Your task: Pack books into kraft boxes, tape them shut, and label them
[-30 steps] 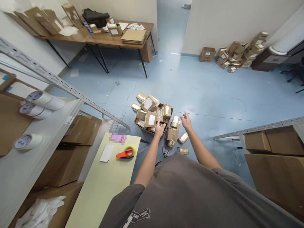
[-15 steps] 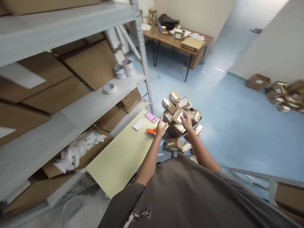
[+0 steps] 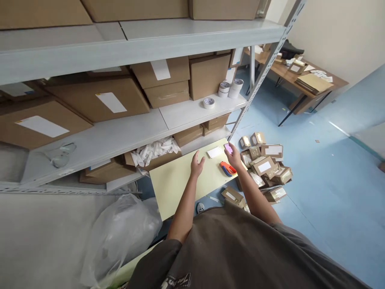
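Note:
Above the pale yellow table (image 3: 174,180), my left hand (image 3: 197,164) is open, thumb and fingers apart, holding nothing. My right hand (image 3: 233,155) is over the table's right end, fingers apart and nothing in it. Its fingertips overlap the edge of a pink phone-like item (image 3: 228,148); whether they touch it I cannot tell. A white card or pad (image 3: 214,152) lies between my hands, further back. Just left of my right wrist is an orange and blue tape dispenser or similar tool (image 3: 227,169).
Shelving with cardboard boxes (image 3: 114,96) and tape rolls (image 3: 208,103) stands behind the table. Small packed boxes (image 3: 264,165) are piled on the floor at right. A clear plastic bag (image 3: 123,228) bulges at lower left; a wooden desk (image 3: 285,72) stands at back right.
The view has turned left, showing more shelf. My right hand has gone from over the box pile to the table's end beside the pink item. Both hands remain open.

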Motion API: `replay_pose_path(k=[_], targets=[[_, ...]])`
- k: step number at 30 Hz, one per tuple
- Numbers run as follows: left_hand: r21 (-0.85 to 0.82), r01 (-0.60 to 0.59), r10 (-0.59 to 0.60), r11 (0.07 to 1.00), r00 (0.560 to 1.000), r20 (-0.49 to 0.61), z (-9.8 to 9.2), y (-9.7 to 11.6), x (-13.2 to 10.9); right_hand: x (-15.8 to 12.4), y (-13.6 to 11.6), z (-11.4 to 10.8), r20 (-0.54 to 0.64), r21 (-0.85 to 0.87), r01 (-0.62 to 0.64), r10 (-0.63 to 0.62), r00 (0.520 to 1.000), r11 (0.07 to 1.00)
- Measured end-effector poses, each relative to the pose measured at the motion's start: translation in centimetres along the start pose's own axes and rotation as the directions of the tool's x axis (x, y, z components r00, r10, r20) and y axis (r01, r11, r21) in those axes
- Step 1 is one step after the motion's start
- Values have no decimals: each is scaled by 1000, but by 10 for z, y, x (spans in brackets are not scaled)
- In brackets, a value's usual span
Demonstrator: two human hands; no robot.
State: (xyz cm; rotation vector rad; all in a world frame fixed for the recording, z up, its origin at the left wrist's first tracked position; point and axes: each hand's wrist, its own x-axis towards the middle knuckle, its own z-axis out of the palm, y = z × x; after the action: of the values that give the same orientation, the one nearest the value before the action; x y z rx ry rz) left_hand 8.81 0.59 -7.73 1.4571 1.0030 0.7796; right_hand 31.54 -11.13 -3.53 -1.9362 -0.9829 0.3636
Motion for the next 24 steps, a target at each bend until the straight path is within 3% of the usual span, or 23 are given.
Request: replay_pose_path(k=[4, 8, 17, 20, 24], targets=[[21, 7, -6, 1000, 998, -57, -24, -4, 3, 1, -9, 15, 39, -45, 56, -54, 998, 997], [50, 24, -22, 998, 999, -29, -17, -10, 0, -3, 10, 9, 40, -103, 35, -31, 999, 994], [126, 100, -104, 987, 994, 26, 56, -38, -15, -26, 114, -12, 121, -253, -128, 162, 979, 959], [155, 114, -115, 981, 993, 1, 79, -43, -17, -34, 145, -8, 181, -295, -185, 245, 952, 937], [205, 131, -119, 970, 990, -71, 99, -51, -25, -45, 174, 11, 321, -331, -171, 281, 904, 928]])
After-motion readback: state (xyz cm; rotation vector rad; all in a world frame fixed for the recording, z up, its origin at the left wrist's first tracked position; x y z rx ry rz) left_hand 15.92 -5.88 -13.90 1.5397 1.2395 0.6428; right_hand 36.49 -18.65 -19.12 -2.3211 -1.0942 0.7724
